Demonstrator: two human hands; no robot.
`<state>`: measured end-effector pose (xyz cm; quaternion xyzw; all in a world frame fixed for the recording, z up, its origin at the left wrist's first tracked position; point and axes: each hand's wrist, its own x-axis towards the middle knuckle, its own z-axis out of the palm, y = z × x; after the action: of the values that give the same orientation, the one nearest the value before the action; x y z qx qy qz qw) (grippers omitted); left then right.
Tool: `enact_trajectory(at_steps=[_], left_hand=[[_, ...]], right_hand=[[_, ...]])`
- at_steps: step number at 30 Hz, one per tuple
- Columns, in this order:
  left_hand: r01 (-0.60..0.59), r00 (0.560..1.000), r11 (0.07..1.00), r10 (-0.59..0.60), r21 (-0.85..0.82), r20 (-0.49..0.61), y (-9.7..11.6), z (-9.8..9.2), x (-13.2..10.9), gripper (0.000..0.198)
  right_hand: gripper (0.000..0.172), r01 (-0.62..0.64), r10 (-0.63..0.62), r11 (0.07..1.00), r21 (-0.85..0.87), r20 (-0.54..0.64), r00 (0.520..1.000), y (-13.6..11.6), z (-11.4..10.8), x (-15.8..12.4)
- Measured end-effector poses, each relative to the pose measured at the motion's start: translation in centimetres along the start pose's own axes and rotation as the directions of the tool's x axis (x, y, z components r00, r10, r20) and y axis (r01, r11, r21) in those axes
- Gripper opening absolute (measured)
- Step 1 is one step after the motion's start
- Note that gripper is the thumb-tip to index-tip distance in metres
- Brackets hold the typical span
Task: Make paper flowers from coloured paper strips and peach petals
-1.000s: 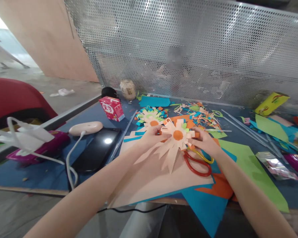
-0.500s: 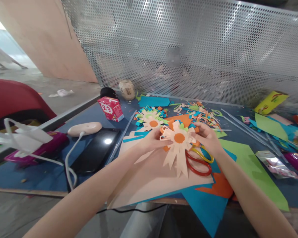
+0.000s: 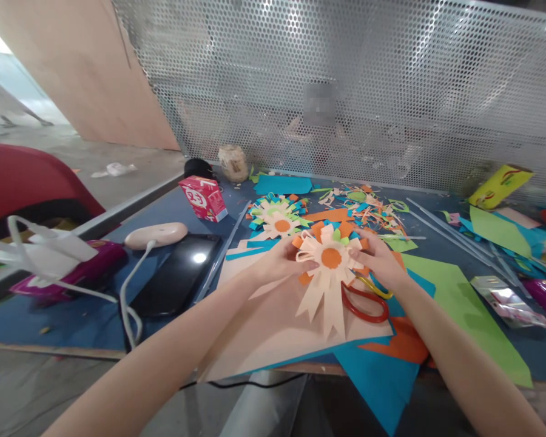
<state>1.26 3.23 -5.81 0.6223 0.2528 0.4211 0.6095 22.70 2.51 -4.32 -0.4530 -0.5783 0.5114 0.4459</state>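
A perforated metal screen [image 3: 346, 91] stands along the far edge of the blue worktop [image 3: 73, 315], which is littered with coloured paper scraps. On the near part lies a large peach sheet [image 3: 264, 334], overlapping a blue sheet [image 3: 377, 382], with a long green sheet [image 3: 455, 303] to its right. A black tablet [image 3: 177, 273] lies flat to the left of the peach sheet. Above the peach sheet, the left hand [image 3: 279, 261] and the right hand [image 3: 380, 258] hold a paper flower [image 3: 330, 267] between them. Each grip pinches it, the left at its left edge and the right at its right edge. The flower has an orange centre, peach petals fanning toward the person, and orange, blue and green layers at its far side. Red-and-yellow scissors [image 3: 364, 303] lie just beneath the right hand, on the paper. A second flower [image 3: 277, 220] rests farther back, near a red carton [image 3: 203, 198].
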Motion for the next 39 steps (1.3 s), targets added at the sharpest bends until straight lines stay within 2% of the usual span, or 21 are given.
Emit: enact_trajectory(at_steps=[4,8,11,14,16,18,20,21,23,25,27,34,39], left_hand=[[0.002,1.000,1.000,-0.002,0.012,-0.001,-0.5,-0.1,0.0,0.034],[0.055,0.998,0.995,-0.057,0.079,0.023,-0.7,0.0,0.0,0.035],[0.086,0.994,0.986,-0.095,0.140,0.054,0.0,-0.1,-0.1,0.038],[0.107,0.974,0.964,-0.151,0.244,0.168,1.6,-1.1,-0.3,0.034],[0.104,0.963,0.916,-0.191,0.388,0.193,2.7,-2.2,-0.5,0.030],[0.042,0.993,0.819,-0.097,0.572,0.065,3.5,-3.2,-0.6,0.038],[0.043,0.997,0.638,-0.072,0.769,0.004,3.8,-3.8,-0.6,0.042],[0.057,0.994,0.532,-0.107,0.845,0.001,3.8,-3.9,-0.6,0.039],[0.089,0.980,0.343,-0.197,0.935,-0.021,3.5,-3.8,-0.5,0.032],[0.109,0.969,0.218,-0.239,0.970,-0.056,3.1,-3.5,-0.3,0.029],[0.115,0.967,0.183,-0.244,0.976,-0.068,2.8,-3.2,-0.3,0.033],[0.124,0.950,0.221,-0.308,0.967,-0.052,2.6,-3.1,-0.5,0.038],[0.022,0.976,0.166,-0.219,0.986,0.015,2.3,-2.9,-0.4,0.035]], right_hand=[[0.056,0.034,-0.038,0.998,-0.054,-0.071,0.997,0.1,0.1,0.0],[0.036,0.066,-0.068,0.997,-0.044,-0.031,0.997,-0.2,0.2,0.0],[0.027,0.076,-0.076,0.995,-0.058,0.003,0.997,-0.3,0.2,0.0],[0.024,0.087,-0.089,0.993,-0.080,-0.021,0.996,-0.2,0.1,0.2],[0.024,0.078,-0.082,0.993,-0.083,-0.042,0.996,-0.1,0.0,0.3],[0.024,0.068,-0.072,0.994,-0.083,-0.052,0.996,0.1,-0.1,0.4],[0.025,0.066,-0.070,0.994,-0.091,-0.048,0.996,0.1,-0.1,0.5],[0.024,0.064,-0.069,0.993,-0.099,-0.045,0.997,0.1,-0.1,0.5],[0.024,0.060,-0.064,0.990,-0.125,-0.031,0.997,0.0,-0.1,0.5],[0.025,0.069,-0.068,0.985,-0.155,0.007,0.998,-0.1,0.0,0.4],[0.024,0.105,-0.097,0.976,-0.190,0.053,0.994,-0.2,0.1,0.3],[0.022,0.206,-0.186,0.944,-0.258,0.101,0.977,-0.1,0.3,-0.1],[0.021,0.240,-0.241,0.883,-0.404,0.051,0.969,0.0,0.4,-0.3]])
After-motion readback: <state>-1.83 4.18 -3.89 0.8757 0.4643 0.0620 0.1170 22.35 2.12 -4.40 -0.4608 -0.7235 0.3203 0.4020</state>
